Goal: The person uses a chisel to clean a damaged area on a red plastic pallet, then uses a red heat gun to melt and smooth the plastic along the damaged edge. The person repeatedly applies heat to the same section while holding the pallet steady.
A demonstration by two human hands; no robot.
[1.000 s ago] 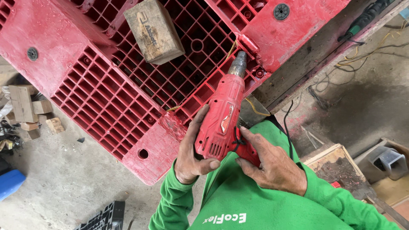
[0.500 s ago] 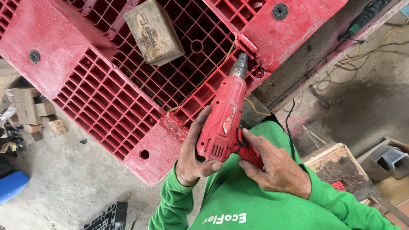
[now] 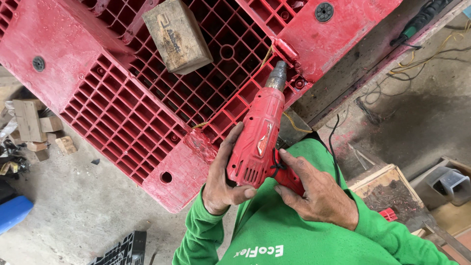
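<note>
A red power drill [image 3: 258, 137] points up and away from me, its metal chuck against a corner joint of a large red plastic pallet [image 3: 122, 113]. My left hand [image 3: 222, 176] wraps the rear of the drill body from the left. My right hand [image 3: 314, 191] grips the drill's handle on the right, fingers around it. Both arms wear green sleeves. A worn wooden block [image 3: 176, 35] lies on the pallet's grid above the drill.
Wood offcuts [image 3: 37, 128] lie on the concrete floor at the left, with a blue container [image 3: 12, 213] lower left. A black plastic grid piece [image 3: 122, 250] sits at the bottom. Wires [image 3: 422, 59] trail at the upper right. A wooden box [image 3: 387, 189] and grey tray [image 3: 449, 184] stand at the right.
The drill and both hands have shifted slightly right and down in view; the grip is unchanged and the chuck stays at the pallet's corner joint.
</note>
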